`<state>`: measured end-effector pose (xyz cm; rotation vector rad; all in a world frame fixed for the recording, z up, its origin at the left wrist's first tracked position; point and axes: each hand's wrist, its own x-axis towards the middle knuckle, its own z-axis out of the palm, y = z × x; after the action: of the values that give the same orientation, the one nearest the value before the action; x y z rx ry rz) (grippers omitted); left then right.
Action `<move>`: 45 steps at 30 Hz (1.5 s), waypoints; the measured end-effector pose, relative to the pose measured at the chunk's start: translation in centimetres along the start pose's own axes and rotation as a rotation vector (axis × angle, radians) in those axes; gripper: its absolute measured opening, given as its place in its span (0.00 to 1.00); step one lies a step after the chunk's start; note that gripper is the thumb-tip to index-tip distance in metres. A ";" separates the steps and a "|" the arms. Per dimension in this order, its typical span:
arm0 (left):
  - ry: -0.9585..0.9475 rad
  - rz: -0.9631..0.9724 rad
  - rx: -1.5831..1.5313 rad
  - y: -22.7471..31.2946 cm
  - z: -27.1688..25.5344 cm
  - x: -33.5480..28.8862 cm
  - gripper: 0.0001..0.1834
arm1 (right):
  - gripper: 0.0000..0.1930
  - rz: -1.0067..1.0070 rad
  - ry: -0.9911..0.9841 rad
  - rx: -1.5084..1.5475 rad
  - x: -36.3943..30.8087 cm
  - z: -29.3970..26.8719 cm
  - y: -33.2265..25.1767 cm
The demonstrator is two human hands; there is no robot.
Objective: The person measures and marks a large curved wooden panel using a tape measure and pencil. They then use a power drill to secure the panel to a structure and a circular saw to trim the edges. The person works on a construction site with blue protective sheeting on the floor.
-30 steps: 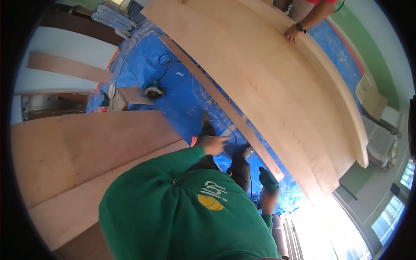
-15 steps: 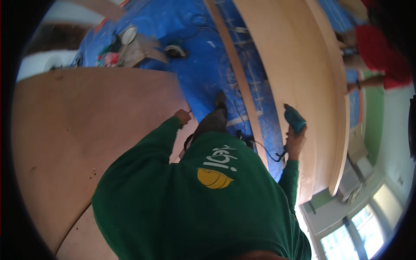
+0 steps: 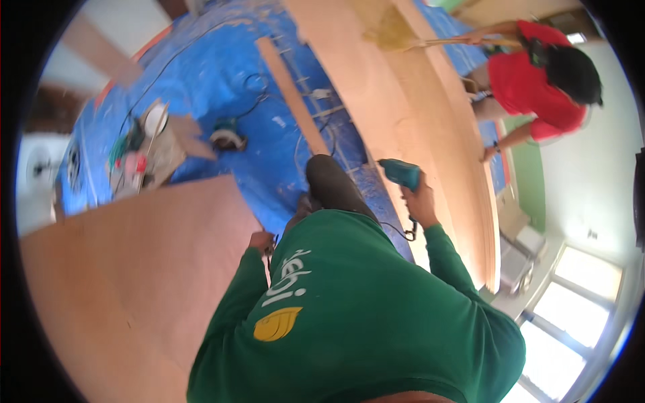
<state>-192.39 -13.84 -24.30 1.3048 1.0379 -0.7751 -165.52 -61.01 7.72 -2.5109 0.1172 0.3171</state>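
Observation:
My right hand (image 3: 422, 201) is wrapped round the grip of a teal corded power drill (image 3: 402, 173). The drill is tilted, its front end pointing left above the edge of a long plywood sheet (image 3: 430, 127). Its dark cord hangs below my hand. On the other side, my left hand (image 3: 262, 242) is closed beside the corner edge of another plywood sheet (image 3: 148, 269). A small dark thing shows at those fingers, too unclear to name. My leg (image 3: 336, 185) is between the two sheets.
Blue sheeting (image 3: 195, 74) covers the floor. On it lie a wooden strip (image 3: 292, 94), a circular saw (image 3: 228, 134), cables and a carton (image 3: 178, 144) by a white bucket (image 3: 156, 121). Beyond the right sheet, a person in red (image 3: 537, 80) bends with a broom (image 3: 393, 32).
The view has shifted and turned. My right hand has brought the drill leftward, its front end now pointing left. The person in red shows more fully, with a broom on the sheet.

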 end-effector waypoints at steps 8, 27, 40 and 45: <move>-0.040 0.423 0.705 13.0 -6.8 1.5 0.11 | 0.36 0.061 -0.114 0.035 10.5 5.1 -9.4; 0.299 0.063 -0.160 36.8 -21.4 11.7 0.15 | 0.18 0.137 -0.224 1.033 63.2 14.3 -31.0; 0.099 -0.152 0.377 58.2 -47.2 6.6 0.17 | 0.26 0.651 0.261 0.691 81.3 29.1 -26.2; 0.008 -0.072 0.673 74.0 -59.7 10.9 0.18 | 0.47 0.725 0.147 -0.234 86.4 30.2 -23.3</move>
<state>-130.69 56.27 -3.59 1.8394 0.8586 -1.2394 -84.30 -25.57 -25.01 -2.6310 1.1163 0.4484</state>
